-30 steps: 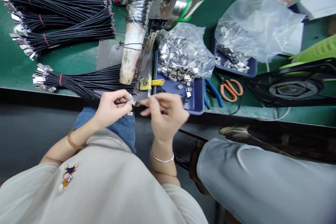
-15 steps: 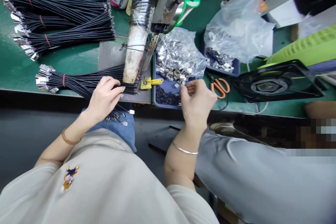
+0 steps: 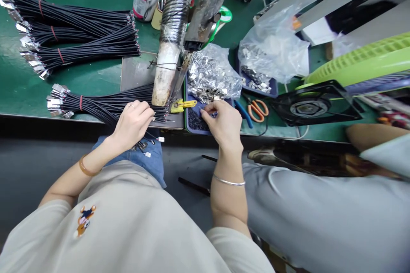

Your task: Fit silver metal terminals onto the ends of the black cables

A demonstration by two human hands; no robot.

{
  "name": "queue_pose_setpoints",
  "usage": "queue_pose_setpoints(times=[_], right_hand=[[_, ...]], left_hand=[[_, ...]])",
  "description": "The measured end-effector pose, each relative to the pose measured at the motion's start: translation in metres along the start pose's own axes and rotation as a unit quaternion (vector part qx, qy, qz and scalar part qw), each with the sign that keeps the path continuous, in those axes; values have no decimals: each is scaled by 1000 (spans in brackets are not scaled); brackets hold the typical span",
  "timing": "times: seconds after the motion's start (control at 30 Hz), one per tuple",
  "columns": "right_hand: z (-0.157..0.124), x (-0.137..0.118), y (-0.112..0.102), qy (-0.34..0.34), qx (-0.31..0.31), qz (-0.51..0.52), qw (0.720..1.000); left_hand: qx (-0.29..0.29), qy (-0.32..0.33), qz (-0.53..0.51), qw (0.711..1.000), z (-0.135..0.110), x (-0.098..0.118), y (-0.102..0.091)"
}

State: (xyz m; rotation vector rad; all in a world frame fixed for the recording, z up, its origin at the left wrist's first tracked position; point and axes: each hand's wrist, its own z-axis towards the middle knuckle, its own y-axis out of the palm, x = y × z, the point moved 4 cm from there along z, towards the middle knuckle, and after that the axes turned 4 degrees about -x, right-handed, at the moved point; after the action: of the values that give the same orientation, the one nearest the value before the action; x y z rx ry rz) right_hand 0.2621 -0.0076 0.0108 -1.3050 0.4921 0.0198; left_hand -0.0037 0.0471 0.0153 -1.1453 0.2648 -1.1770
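My left hand (image 3: 135,121) is at the bench's front edge, its fingers closed on a thin black cable beside a banded bundle of black cables (image 3: 105,101) with metal plugs. Below it, loose cable ends with small metal plugs (image 3: 147,154) hang over my lap. My right hand (image 3: 224,123) is over the front of a blue tray (image 3: 201,106), thumb and forefinger pinched; whatever tiny piece they hold is too small to name. The tray contains small black parts (image 3: 196,120) and a clear bag of metal connector shells (image 3: 213,72).
A taped duct (image 3: 165,59) and a metal arm stand close above the bundle. Beside the tray lie a yellow clip-like tool (image 3: 185,103), blue-handled pliers (image 3: 244,114) and orange-handled scissors (image 3: 258,110). A black fan (image 3: 312,104) stands at right, near a seated person (image 3: 307,204).
My right hand has moved left and slightly down over the tray, toward the black parts. My left hand has shifted little. The whole view has moved slightly, showing the blue-handled pliers.
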Motion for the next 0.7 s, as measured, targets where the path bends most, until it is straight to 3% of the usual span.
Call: queue_pose_setpoints(times=[0.13,0.27,0.33,0.43,0.53,0.63,0.7], right_hand=[[-7,-2,-9,18,93,108,990],[-26,-31,-23,37,126,332,934],[-39,-53,-26,16,128,384,914],[-58,-80,-20,-21,141,370,918],[-67,-92,-5,-47,140,347,926],[-66,-92,10,-32,101,382,918],[-62,-90,17,-21,67,422,904]], left_hand=[[35,22,-35,999,0,10,-11],[-6,93,-92,991,0,26,-8],[-12,92,-141,986,1,31,-4],[0,-25,-232,972,3,27,1],[-41,-164,-337,926,4,20,6],[-66,-228,-415,878,3,17,8],[-66,-244,-439,862,3,16,7]])
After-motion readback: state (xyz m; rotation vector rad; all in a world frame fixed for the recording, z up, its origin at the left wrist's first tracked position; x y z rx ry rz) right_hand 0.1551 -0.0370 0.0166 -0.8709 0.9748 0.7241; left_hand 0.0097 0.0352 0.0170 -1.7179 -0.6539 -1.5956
